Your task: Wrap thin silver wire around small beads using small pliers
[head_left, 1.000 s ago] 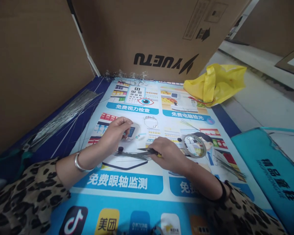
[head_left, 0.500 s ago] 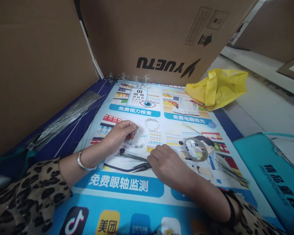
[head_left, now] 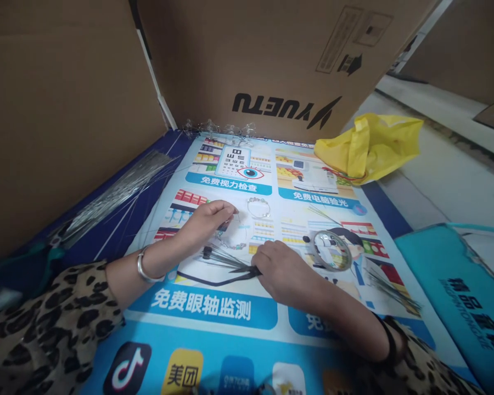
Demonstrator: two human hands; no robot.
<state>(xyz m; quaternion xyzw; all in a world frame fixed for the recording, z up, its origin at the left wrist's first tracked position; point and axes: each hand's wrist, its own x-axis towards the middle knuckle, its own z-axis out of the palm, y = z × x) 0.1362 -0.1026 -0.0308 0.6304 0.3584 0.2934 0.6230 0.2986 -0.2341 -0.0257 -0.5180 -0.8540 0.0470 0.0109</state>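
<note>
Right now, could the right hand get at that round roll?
Probably yes: the round roll lies close by, uncovered, though the right hand seems to hold a dark-tipped tool it might have to put down.

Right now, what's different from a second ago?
The left hand, still holding the beaded loop, has shifted a little right; the loop's beads now sit nearer the person. The right hand has drawn the pliers slightly nearer too. The second loop, tape roll and yellow bag stayed put.

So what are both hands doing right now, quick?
Left hand: closed, pinching a beaded wire loop.
Right hand: closed around dark-tipped pliers; whether it also grips the wires, can't tell.
</note>
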